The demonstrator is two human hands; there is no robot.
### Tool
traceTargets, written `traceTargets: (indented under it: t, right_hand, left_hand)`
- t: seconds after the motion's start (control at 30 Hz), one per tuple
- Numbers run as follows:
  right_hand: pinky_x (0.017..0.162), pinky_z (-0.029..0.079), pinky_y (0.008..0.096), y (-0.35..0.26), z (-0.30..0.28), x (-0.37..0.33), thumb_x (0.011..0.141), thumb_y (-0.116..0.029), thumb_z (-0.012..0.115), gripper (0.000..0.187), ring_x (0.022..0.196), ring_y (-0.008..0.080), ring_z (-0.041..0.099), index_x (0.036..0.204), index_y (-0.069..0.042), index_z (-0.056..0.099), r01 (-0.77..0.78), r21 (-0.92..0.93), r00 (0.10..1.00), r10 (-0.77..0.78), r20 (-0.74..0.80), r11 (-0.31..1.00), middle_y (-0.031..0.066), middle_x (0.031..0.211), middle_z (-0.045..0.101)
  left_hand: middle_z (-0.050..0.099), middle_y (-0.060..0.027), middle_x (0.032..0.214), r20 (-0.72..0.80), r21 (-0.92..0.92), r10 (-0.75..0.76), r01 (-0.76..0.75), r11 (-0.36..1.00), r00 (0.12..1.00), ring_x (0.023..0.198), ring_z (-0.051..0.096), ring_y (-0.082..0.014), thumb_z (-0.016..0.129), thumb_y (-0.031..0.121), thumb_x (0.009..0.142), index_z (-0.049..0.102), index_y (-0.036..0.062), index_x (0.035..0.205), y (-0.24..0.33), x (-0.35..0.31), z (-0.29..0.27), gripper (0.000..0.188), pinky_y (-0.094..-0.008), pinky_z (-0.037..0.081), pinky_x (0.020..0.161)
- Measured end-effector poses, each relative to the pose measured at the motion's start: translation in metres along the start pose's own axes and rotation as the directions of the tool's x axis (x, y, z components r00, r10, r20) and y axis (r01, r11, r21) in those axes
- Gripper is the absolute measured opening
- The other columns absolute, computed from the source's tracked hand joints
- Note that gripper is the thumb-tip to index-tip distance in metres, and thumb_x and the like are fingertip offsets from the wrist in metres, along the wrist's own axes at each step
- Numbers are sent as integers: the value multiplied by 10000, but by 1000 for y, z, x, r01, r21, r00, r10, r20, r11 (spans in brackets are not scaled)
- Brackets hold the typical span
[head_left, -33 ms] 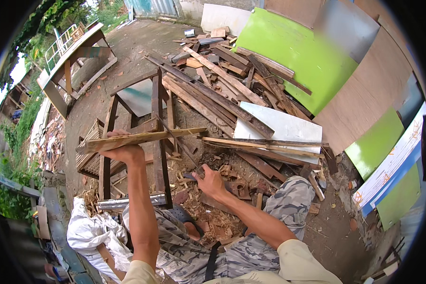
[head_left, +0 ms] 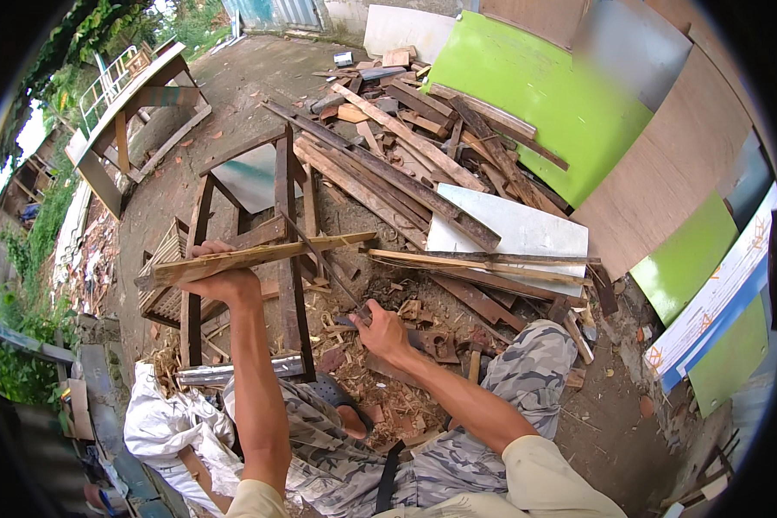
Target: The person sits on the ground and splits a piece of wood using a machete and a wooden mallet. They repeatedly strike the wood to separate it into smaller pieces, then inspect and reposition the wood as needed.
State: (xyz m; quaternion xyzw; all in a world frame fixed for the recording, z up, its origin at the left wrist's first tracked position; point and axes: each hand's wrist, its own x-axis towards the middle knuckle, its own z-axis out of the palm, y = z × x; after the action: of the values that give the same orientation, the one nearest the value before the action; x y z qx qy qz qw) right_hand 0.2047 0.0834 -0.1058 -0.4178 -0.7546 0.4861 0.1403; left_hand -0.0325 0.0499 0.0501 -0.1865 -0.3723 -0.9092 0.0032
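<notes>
My left hand (head_left: 226, 281) is closed around the left part of a rough wooden plank (head_left: 268, 251), held nearly level. In my right hand (head_left: 382, 330) is a long, thin, dark-bladed tool (head_left: 326, 261), its handle mostly hidden by my fingers. The blade slants up and left across the plank's right part; whether the two touch I cannot tell. Behind the plank stands a dark wooden frame (head_left: 287, 186) with upright legs, partly covered by my left hand and the plank.
Wood chips (head_left: 406, 419) cover the ground between my legs. A heap of old boards (head_left: 406, 194) and a white panel (head_left: 509, 229) lie ahead to the right. Green sheets (head_left: 527, 95) lean at the right. A white sack (head_left: 168, 423) is at my left, a wooden table (head_left: 138, 99) far left.
The plank has turned slightly in my left hand and shows more of its face. My right hand and the blade are almost where they were.
</notes>
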Motion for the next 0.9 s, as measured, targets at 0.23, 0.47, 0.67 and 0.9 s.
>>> traceTargets:
  t: [0.23, 0.47, 0.67, 0.9]
  right_hand:
    - [635, 520, 491, 55, 25, 32, 943, -362, 634, 484, 707, 393, 687, 1175, 60, 587, -142, -24, 988, 140, -64, 990, 223, 720, 674]
    - [619, 484, 473, 55, 44, 32, 935, -371, 655, 426, 669, 332, 666, 1005, 45, 599, -121, 126, 979, 139, -146, 985, 179, 663, 639]
    - [571, 468, 468, 22, 22, 22, 931, -322, 660, 336, 600, 356, 648, 932, 7, 590, -121, 50, 991, 124, -53, 991, 170, 612, 619]
    - [531, 451, 473, -21, 13, 20, 933, -325, 651, 338, 549, 384, 628, 933, 4, 574, 71, 94, 993, -61, -99, 993, 165, 565, 595]
  left_hand:
    - [414, -32, 565, -11, -10, -24, 24, 1000, 1000, 506, 441, -171, 254, 769, 897, 433, 134, 663, 13, -11, 1, 700, -290, 397, 488]
    - [393, -28, 527, -20, 4, 47, -47, 999, 999, 470, 422, -175, 282, 671, 938, 450, 126, 641, 10, -8, 4, 643, -290, 387, 441]
    - [451, -44, 545, -93, 73, 71, -64, 995, 993, 483, 465, -186, 258, 697, 935, 507, 116, 656, 8, 1, 5, 691, -302, 404, 448]
    - [479, -40, 575, -121, 43, 20, -15, 999, 992, 512, 496, -189, 278, 706, 910, 550, 120, 677, 8, 11, -4, 687, -311, 437, 477]
